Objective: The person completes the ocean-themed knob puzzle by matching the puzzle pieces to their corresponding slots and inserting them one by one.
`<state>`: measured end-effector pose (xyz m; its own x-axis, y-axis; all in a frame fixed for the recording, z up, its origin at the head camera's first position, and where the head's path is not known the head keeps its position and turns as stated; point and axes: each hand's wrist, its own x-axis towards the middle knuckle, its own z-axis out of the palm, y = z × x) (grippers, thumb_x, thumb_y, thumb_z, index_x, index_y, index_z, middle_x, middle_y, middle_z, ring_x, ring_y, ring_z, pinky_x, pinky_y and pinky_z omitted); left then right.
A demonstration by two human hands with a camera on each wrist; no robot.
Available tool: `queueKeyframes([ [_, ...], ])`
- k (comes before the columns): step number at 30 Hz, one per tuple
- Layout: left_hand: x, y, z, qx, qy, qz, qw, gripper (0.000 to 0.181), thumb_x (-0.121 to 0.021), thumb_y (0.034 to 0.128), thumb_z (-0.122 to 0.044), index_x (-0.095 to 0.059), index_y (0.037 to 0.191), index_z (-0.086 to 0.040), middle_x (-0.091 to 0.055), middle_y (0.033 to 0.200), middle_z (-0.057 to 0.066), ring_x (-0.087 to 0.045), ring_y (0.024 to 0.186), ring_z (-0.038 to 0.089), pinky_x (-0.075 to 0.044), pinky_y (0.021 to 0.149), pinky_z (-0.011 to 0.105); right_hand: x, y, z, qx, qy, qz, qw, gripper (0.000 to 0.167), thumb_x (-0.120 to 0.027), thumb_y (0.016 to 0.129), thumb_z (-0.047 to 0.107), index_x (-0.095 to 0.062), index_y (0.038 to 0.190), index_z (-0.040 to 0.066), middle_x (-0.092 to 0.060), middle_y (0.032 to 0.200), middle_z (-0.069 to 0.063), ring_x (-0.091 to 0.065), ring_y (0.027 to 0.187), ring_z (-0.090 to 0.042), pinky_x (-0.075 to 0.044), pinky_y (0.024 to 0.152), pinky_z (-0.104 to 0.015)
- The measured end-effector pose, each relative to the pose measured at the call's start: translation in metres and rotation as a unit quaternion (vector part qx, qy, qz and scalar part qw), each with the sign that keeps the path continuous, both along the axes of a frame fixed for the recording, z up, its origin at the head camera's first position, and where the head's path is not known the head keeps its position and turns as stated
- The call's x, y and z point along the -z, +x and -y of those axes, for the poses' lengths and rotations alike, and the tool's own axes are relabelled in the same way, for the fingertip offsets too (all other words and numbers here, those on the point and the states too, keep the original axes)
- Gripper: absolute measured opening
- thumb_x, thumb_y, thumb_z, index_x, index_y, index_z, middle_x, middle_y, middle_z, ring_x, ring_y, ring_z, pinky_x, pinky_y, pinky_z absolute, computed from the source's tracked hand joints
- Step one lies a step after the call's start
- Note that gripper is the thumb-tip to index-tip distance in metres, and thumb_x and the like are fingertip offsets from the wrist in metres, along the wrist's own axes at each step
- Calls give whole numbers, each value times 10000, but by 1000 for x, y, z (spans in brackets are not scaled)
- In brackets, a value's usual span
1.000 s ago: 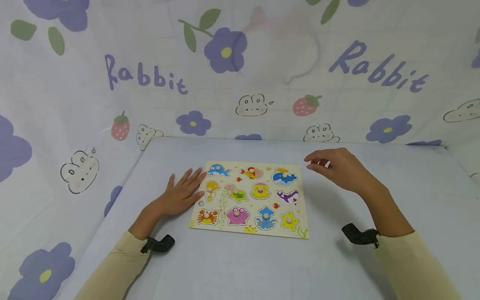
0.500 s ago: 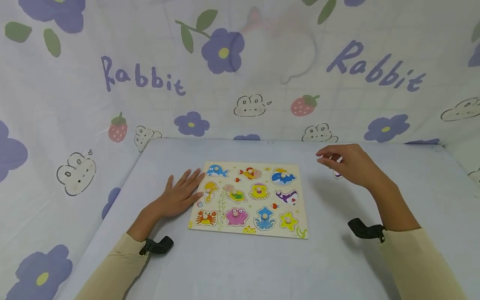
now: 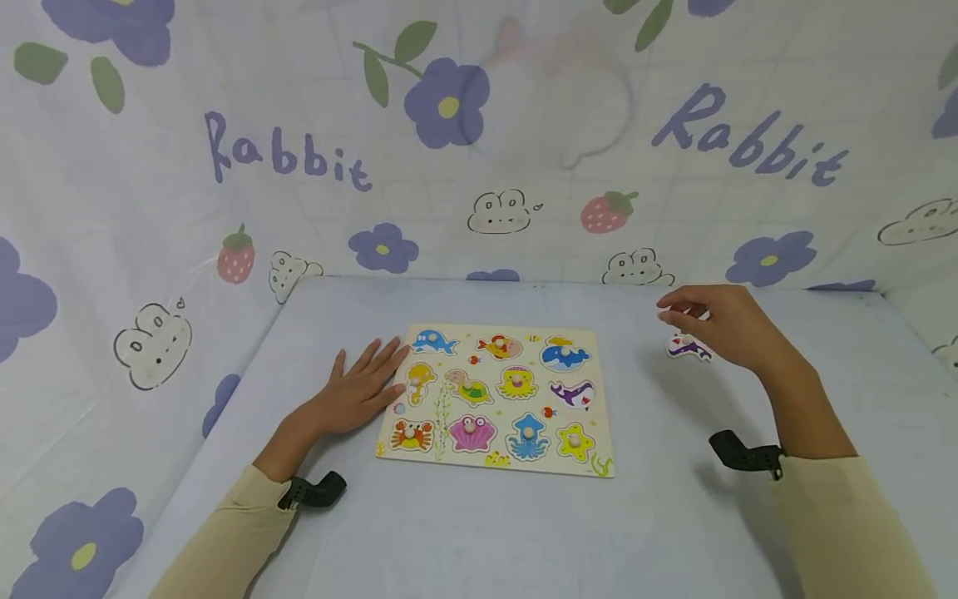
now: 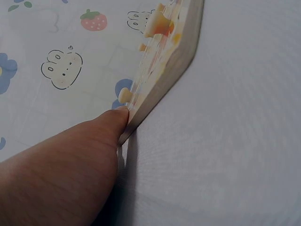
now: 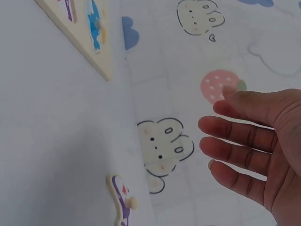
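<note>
A wooden knob puzzle board with sea-animal pieces lies on the table. My left hand rests flat at its left side, fingers spread, fingertips on the edge; in the left wrist view the thumb touches the board's side. A purple whale puzzle piece lies on the table right of the board, its round knob upward in the right wrist view. Just above that piece hovers my right hand, fingers loosely bent, with nothing in them. The whale spot on the board shows a purple whale picture without a knob.
The white tabletop extends around the board. Behind it hangs a printed cloth with rabbits, flowers and strawberries. A black wrist camera sits on the right wrist, and another camera on the left.
My right hand has moved rightward, away from the board. The whale puzzle piece on the table, earlier hidden behind that hand, now shows beneath it. My left hand has stayed in place.
</note>
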<state>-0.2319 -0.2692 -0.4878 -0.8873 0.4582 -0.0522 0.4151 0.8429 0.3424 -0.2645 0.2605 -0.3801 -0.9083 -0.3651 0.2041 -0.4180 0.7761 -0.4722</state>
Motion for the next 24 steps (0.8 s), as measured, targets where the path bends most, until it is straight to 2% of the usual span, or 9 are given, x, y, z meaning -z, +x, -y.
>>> queueKeyframes([
  [3, -1, 0, 0, 3, 2, -3, 10000, 686, -386, 1083, -498, -136, 1649, -202, -71, 1711, 54, 3, 1563, 347, 98, 1136, 714, 3, -3, -6, 57, -23, 64, 10000, 234, -703, 980, 189, -745, 1155, 40, -747, 1000, -105, -667, 911, -273, -522, 705, -329],
  [12, -1, 1, 0, 26, -2, -1, 10000, 684, -390, 1085, -484, -140, 1648, -186, -66, 1711, 56, 2, 1562, 356, 99, 1135, 714, 14, -10, -20, 485, 101, 857, 9951, 331, -665, 1006, 264, -714, 1196, -3, -721, 1061, -162, -642, 973, -330, -540, 731, -371],
  [19, -1, 1, -1, 27, -23, 7, 10000, 683, -388, 1086, -479, -136, 1648, -183, -60, 1712, 56, 3, 1562, 355, 95, 1137, 713, 20, -15, -35, 647, 436, 1060, 9913, 342, -673, 998, 288, -722, 1162, -8, -729, 1027, -143, -620, 892, -291, -496, 651, -343],
  [24, -3, 1, -1, 13, -43, 44, 10000, 680, -394, 1088, -468, -142, 1647, -175, -63, 1711, 61, -3, 1561, 360, 89, 1138, 714, 27, -17, -41, 721, 574, 1436, 9853, 390, -661, 1003, 330, -704, 1167, -22, -716, 959, -125, -618, 821, -254, -483, 628, -340],
])
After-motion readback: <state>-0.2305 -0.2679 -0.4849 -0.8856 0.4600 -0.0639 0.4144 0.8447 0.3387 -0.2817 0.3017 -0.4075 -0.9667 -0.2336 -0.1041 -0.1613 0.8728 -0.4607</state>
